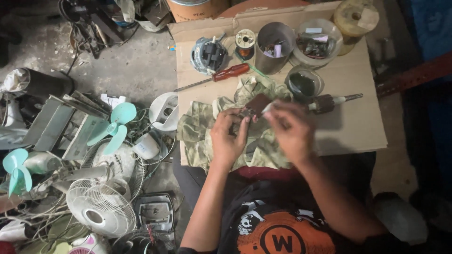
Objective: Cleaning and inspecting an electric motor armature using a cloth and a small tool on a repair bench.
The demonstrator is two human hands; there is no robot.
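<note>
My left hand point(229, 137) grips a small dark metal part point(245, 114) over a crumpled green camouflage cloth point(202, 129) on a cardboard sheet point(348, 94). My right hand point(293, 129) pinches a small brown piece of abrasive paper point(257, 104) against that part; the hand is blurred. A motor rotor with a shaft point(329, 102) lies just right of my right hand. A red-handled screwdriver point(221, 75) lies beyond the cloth.
At the back of the cardboard stand a grey fan motor point(208, 54), a wire spool point(245, 40), a metal can point(274, 44), clear tubs of small parts point(318, 43) and a dark glass jar point(303, 83). Fan blades point(113, 126), guards point(100, 207) and housings pile up on the floor at left.
</note>
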